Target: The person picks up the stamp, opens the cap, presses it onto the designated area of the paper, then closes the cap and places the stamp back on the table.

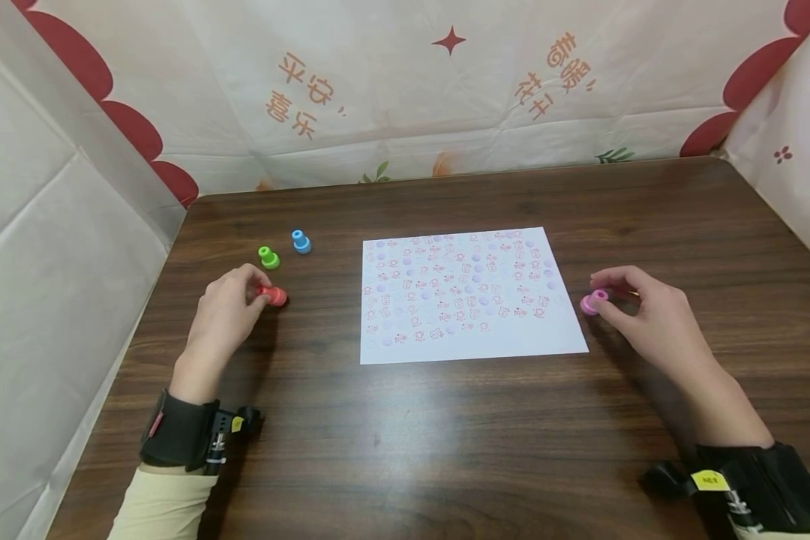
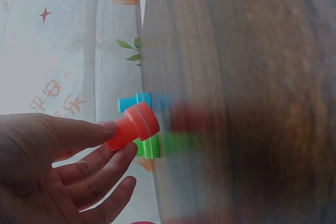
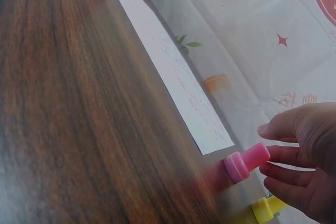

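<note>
My left hand (image 1: 224,311) pinches a red stamp (image 2: 135,123) by its narrow end between thumb and fingers, the stamp tilted with its wide base facing away from the palm. A green stamp (image 1: 268,258) and a blue stamp (image 1: 301,241) stand on the table just beyond that hand. On the right, a pink stamp (image 3: 245,162) stands upright beside the paper's edge. The right hand (image 1: 658,319) has its thumb and fingers spread around the pink stamp's handle, and a gap shows at the thumb. A yellow stamp (image 3: 266,209), partly covered by the fingers, stands close by.
A white sheet of paper (image 1: 405,352) covered in rows of small red and purple prints lies mid-table between the hands. The brown wooden table (image 1: 405,442) meets a patterned white cloth (image 1: 391,90) along its back edge, with more cloth at both sides.
</note>
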The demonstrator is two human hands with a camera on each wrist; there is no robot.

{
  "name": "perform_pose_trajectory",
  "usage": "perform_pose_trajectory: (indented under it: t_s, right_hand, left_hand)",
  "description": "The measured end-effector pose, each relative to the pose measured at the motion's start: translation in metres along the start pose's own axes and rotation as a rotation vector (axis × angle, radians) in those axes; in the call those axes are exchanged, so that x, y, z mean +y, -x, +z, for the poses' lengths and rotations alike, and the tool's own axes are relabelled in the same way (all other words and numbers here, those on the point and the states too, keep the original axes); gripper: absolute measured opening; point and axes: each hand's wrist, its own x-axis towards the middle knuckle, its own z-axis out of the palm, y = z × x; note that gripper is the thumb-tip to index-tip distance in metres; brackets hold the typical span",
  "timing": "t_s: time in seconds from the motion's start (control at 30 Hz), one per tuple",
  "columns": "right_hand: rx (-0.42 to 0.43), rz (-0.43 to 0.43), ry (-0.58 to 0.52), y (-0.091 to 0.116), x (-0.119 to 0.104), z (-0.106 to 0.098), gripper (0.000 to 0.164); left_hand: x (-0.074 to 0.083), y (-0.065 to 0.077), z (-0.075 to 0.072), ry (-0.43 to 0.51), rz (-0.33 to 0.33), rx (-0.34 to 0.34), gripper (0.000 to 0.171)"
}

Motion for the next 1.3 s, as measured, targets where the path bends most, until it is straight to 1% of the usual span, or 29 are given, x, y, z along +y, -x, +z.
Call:
perform_pose_trajectory:
  t_s: [0.27,0.37,0.6,0.83,1.0,1.17,1.3]
  right_hand:
    - [0.0,-0.006,0.001,-0.002,-0.003,-0.001,0.034]
    - [-0.002,-0.008,0.002,-0.003,-0.005,-0.002,0.036]
    - [-0.016,-0.002,-0.022,-0.004,-0.009,-0.005,0.042]
    - [-0.001,-0.017,-0.014,-0.005,-0.015,-0.006,0.039]
    - [0.014,-0.034,-0.011,-0.007,-0.023,-0.006,0.038]
    - [0.023,-0.052,-0.012,-0.007,-0.031,-0.003,0.037]
    - [0.028,-0.059,-0.008,-0.007,-0.038,0.0,0.034]
  left_hand:
    - [0.006,0.005,-0.003,0.043,0.006,0.03,0.02]
    - [0.01,0.007,-0.003,0.064,0.023,0.045,0.02]
    - [0.018,0.009,-0.003,0.141,0.085,0.106,0.021]
    - [0.026,0.01,-0.002,0.231,0.146,0.18,0.022]
    - [0.033,0.012,-0.001,0.297,0.187,0.218,0.021]
    - [0.041,0.014,0.001,0.364,0.231,0.237,0.02]
    - [0.049,0.015,0.005,0.403,0.267,0.226,0.021]
